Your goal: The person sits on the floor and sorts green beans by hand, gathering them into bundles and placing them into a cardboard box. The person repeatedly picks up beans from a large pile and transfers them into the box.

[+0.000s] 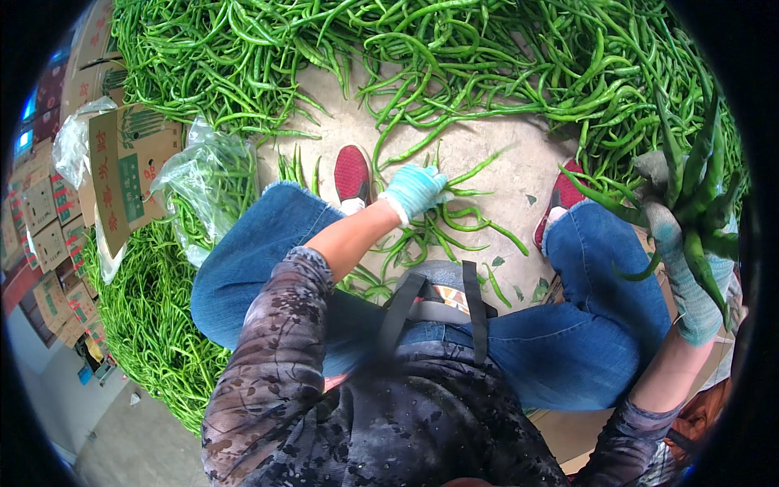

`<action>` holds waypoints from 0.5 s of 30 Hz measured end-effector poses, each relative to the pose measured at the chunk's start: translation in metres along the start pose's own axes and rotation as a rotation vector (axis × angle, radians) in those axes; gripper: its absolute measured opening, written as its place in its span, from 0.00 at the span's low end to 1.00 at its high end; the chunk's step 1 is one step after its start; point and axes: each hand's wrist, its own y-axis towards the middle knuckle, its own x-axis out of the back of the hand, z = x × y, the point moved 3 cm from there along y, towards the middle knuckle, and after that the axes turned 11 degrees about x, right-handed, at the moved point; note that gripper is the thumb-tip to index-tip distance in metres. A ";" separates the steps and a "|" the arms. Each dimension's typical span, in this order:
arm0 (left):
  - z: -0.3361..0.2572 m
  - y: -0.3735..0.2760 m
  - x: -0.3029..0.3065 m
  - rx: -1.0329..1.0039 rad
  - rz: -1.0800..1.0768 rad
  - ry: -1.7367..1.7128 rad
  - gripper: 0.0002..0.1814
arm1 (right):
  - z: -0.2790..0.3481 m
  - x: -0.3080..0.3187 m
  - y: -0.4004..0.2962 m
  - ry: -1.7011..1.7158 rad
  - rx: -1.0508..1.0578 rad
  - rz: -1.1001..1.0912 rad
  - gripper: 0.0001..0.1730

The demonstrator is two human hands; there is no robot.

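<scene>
My left hand, in a pale turquoise knitted glove, is over the floor between my shoes, its fingers closed on a few long green chili peppers that stick out past the fingertips. Close below it, more loose peppers lie on the concrete. At the far right, my right hand, in a matching glove with greyish, soiled fingers, is raised near the camera and grips a bunch of green chili peppers spreading outward. Part of that hand is hidden behind the peppers.
A large heap of green peppers curves around the front. Another heap lies at left, beside a clear plastic bag of peppers and an open printed cardboard box. Stacked cartons stand farther left. Red shoes rest on the floor.
</scene>
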 end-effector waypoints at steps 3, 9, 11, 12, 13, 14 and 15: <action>0.007 -0.020 -0.002 -0.149 0.034 0.031 0.20 | 0.000 -0.002 0.000 0.017 0.006 0.005 0.21; 0.015 -0.002 0.015 -0.011 0.224 -0.018 0.19 | -0.001 0.006 -0.007 -0.005 -0.037 0.015 0.21; 0.049 0.014 0.016 0.629 -0.017 -0.380 0.18 | 0.001 0.004 -0.006 -0.010 -0.038 0.028 0.21; 0.061 0.025 0.019 0.810 -0.014 -0.364 0.19 | -0.001 0.005 -0.007 -0.015 -0.047 0.031 0.21; 0.094 0.011 0.000 0.927 -0.057 -0.398 0.21 | -0.006 -0.007 0.000 0.034 0.004 0.049 0.21; 0.093 0.027 -0.020 0.850 0.137 -0.329 0.22 | 0.000 -0.001 0.001 -0.001 -0.015 0.057 0.21; 0.090 0.033 -0.033 0.790 0.321 -0.233 0.23 | 0.000 -0.001 0.001 -0.007 -0.018 0.061 0.21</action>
